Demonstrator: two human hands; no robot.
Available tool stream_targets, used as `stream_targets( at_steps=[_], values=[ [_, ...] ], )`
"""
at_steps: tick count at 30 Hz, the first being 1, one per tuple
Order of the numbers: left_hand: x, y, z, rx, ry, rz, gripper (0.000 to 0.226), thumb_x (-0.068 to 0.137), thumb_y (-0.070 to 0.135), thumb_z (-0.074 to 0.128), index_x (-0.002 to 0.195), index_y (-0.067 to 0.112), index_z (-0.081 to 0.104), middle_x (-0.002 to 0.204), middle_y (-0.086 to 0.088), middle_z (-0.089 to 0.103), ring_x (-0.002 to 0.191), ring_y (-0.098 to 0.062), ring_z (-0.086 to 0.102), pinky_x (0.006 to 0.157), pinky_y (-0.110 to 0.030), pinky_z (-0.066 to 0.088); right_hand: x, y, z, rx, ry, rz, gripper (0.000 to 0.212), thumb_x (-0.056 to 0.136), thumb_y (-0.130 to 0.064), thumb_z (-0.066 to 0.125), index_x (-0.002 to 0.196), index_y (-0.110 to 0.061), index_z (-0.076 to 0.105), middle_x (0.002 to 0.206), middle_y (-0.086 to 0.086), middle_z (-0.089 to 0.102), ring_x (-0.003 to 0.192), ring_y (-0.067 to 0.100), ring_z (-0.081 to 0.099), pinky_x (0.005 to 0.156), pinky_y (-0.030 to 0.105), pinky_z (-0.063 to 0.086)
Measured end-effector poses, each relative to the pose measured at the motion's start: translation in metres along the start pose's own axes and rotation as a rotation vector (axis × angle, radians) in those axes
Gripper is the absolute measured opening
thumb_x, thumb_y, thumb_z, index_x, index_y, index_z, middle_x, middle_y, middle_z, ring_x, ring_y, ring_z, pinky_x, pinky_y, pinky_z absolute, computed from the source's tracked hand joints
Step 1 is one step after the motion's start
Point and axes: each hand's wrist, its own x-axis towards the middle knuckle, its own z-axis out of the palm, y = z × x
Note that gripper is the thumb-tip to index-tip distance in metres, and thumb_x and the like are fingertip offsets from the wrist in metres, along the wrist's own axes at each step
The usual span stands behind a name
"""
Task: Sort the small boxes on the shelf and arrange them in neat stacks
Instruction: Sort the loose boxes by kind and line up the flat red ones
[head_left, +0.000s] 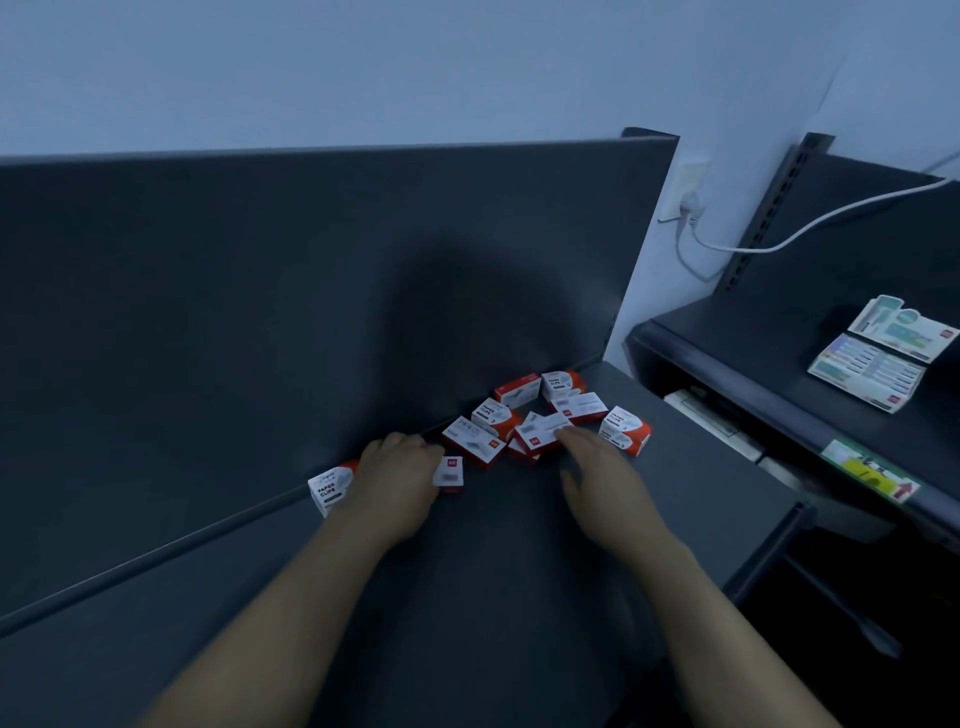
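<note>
Several small white-and-red boxes (540, 415) lie jumbled on the dark shelf (519, 571), against its back panel. My left hand (397, 483) grips one small box (449, 473) by its end, just left of the heap. A paper-clip box (328, 491) stands behind my left wrist. My right hand (597, 467) reaches in with straight fingers; its fingertips touch a flat box (540, 434) in the middle of the heap. Another paper-clip box (625, 430) stands at the right end of the heap.
The shelf's upright back panel (311, 286) rises behind the boxes. To the right is a second shelf unit (779, 384) with flat stationery packs (883, 353) and a price label (867, 470). A white cable (831, 213) runs from a wall socket.
</note>
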Motion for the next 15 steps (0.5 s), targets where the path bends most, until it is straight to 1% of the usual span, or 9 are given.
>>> stream_targets(
  at_steps=[2, 4, 7, 8, 9, 12, 15],
  values=[
    [-0.003, 0.003, 0.000, -0.058, 0.027, -0.006, 0.033, 0.094, 0.035, 0.049, 0.125, 0.023, 0.052, 0.125, 0.001, 0.051, 0.114, -0.020, 0.045, 0.094, -0.031, 0.034, 0.012, 0.003, 0.005, 0.003, -0.011, -0.014, 0.054, 0.093, -0.010, 0.049, 0.145, -0.017, 0.034, 0.153, 0.002, 0.030, 0.141, 0.016, 0.026, 0.115, 0.027, 0.019],
    [-0.008, 0.004, 0.000, -0.137, 0.059, -0.023, 0.031, 0.093, 0.036, 0.050, 0.122, 0.023, 0.052, 0.123, 0.000, 0.050, 0.107, -0.019, 0.047, 0.089, -0.030, 0.038, 0.024, 0.003, 0.009, 0.005, -0.015, -0.037, 0.059, 0.092, -0.006, 0.048, 0.147, -0.017, 0.030, 0.156, 0.003, 0.025, 0.144, 0.017, 0.019, 0.116, 0.029, 0.014],
    [-0.018, 0.006, 0.000, -0.258, 0.097, -0.052, 0.032, 0.094, 0.034, 0.051, 0.123, 0.022, 0.051, 0.122, 0.000, 0.047, 0.106, -0.018, 0.048, 0.088, -0.030, 0.042, 0.041, 0.004, 0.015, -0.046, -0.065, -0.091, 0.066, 0.090, -0.003, 0.047, 0.150, -0.018, 0.023, 0.158, 0.002, 0.019, 0.146, 0.018, 0.010, 0.118, 0.033, 0.008],
    [-0.022, 0.007, -0.001, -0.283, 0.107, -0.062, 0.032, 0.094, 0.034, 0.051, 0.124, 0.022, 0.051, 0.122, 0.000, 0.046, 0.106, -0.017, 0.048, 0.087, -0.028, 0.042, 0.044, 0.004, 0.016, -0.062, -0.084, -0.102, 0.066, 0.089, -0.002, 0.047, 0.149, -0.017, 0.024, 0.157, 0.003, 0.021, 0.146, 0.019, 0.012, 0.119, 0.035, 0.010],
    [-0.026, 0.007, -0.001, -0.300, 0.117, -0.072, 0.031, 0.094, 0.033, 0.051, 0.124, 0.022, 0.050, 0.122, 0.000, 0.046, 0.107, -0.017, 0.048, 0.086, -0.027, 0.041, 0.047, 0.004, 0.018, -0.070, -0.089, -0.111, 0.065, 0.087, -0.001, 0.048, 0.147, -0.016, 0.028, 0.155, 0.005, 0.026, 0.144, 0.021, 0.017, 0.119, 0.037, 0.014],
    [-0.041, 0.010, -0.003, -0.325, 0.151, -0.107, 0.033, 0.094, 0.033, 0.051, 0.125, 0.022, 0.050, 0.122, 0.000, 0.046, 0.110, -0.016, 0.047, 0.088, -0.026, 0.039, 0.044, 0.004, 0.018, -0.059, -0.046, -0.110, 0.055, 0.085, -0.004, 0.053, 0.138, -0.014, 0.044, 0.138, 0.008, 0.045, 0.127, 0.023, 0.039, 0.109, 0.035, 0.033],
    [-0.062, 0.015, -0.003, -0.341, 0.181, -0.168, 0.036, 0.095, 0.033, 0.050, 0.129, 0.023, 0.048, 0.124, 0.002, 0.045, 0.114, -0.015, 0.045, 0.089, -0.024, 0.038, 0.028, -0.003, 0.016, 0.027, -0.046, -0.076, 0.048, 0.085, -0.013, 0.061, 0.131, -0.019, 0.049, 0.127, 0.004, 0.047, 0.117, 0.020, 0.043, 0.098, 0.031, 0.039]
  ],
)
